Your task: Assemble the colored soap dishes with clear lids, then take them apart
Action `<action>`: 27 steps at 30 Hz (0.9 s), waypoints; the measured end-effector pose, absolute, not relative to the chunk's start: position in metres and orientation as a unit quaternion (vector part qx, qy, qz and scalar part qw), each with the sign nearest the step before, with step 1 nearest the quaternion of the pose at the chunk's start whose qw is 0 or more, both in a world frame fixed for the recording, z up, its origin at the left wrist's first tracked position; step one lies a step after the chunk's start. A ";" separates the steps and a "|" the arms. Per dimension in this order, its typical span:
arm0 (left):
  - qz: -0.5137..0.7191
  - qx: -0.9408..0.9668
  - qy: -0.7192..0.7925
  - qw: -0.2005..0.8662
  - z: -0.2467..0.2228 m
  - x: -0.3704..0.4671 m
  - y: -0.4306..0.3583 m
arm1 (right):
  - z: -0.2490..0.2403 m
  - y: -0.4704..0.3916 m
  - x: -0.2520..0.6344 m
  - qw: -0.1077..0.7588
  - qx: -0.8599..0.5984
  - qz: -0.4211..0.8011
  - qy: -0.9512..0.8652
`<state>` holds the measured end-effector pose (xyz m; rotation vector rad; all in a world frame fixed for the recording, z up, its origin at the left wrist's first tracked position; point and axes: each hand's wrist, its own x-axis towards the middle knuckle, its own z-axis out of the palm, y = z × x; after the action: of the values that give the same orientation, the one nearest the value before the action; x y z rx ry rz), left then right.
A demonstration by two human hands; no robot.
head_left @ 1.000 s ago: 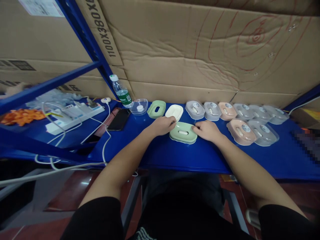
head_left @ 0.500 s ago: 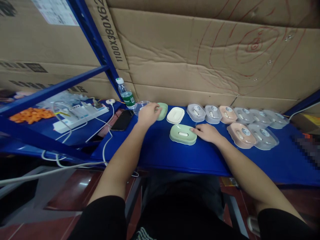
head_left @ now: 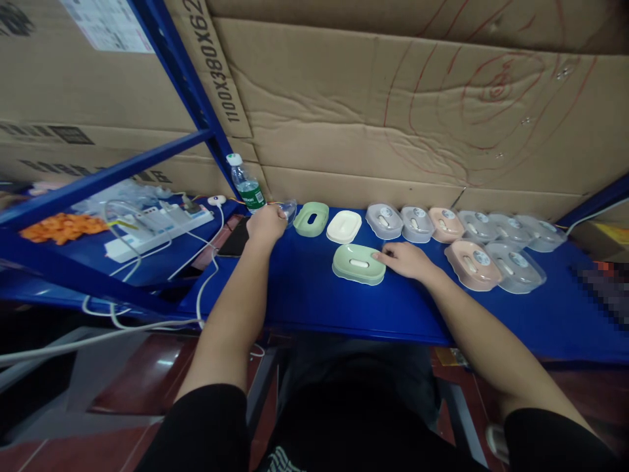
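Note:
My left hand (head_left: 266, 224) is closed at a clear plastic lid (head_left: 291, 211), whose far part shows past the knuckles. Just right of it lies a green oval tray with a slot (head_left: 311, 219), and beyond that a cream-white dish (head_left: 344, 227). My right hand (head_left: 405, 260) rests on the table with its thumb on the right rim of a green soap dish (head_left: 358, 264); the other fingers are curled. A white slot-shaped piece shows in the middle of this dish.
Several lidded soap boxes (head_left: 474, 264), grey and pink, line the right side. At the left stand a water bottle (head_left: 249, 187), a dark phone (head_left: 232, 239) and a power strip (head_left: 160, 229) with white cables. A blue shelf post (head_left: 184, 72) rises there; cardboard (head_left: 344, 98) backs the table.
My left hand has moved left, off the green slotted tray and onto the clear lid, leaving that tray in full view. My right hand stays at the green soap dish.

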<state>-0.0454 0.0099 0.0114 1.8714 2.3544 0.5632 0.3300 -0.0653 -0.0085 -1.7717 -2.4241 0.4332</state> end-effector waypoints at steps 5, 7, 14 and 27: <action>0.330 0.606 0.723 -0.020 0.017 -0.040 0.004 | -0.011 -0.064 0.330 0.070 -0.582 0.137 -0.798; 0.412 0.614 0.672 -0.032 0.017 -0.032 0.000 | -0.009 -0.065 0.329 0.104 -0.588 0.133 -0.791; 0.504 0.702 0.461 0.202 0.010 0.022 -0.024 | -0.003 -0.071 0.333 0.295 -0.545 0.115 -0.777; 0.279 0.780 0.442 0.343 -0.011 0.062 -0.032 | -0.009 -0.074 0.329 0.247 -0.385 0.107 -0.883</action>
<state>0.0619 -0.0316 -0.0107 2.0277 1.1486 0.7259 0.3293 -0.0742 -0.0087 -1.0492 -2.4072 0.2907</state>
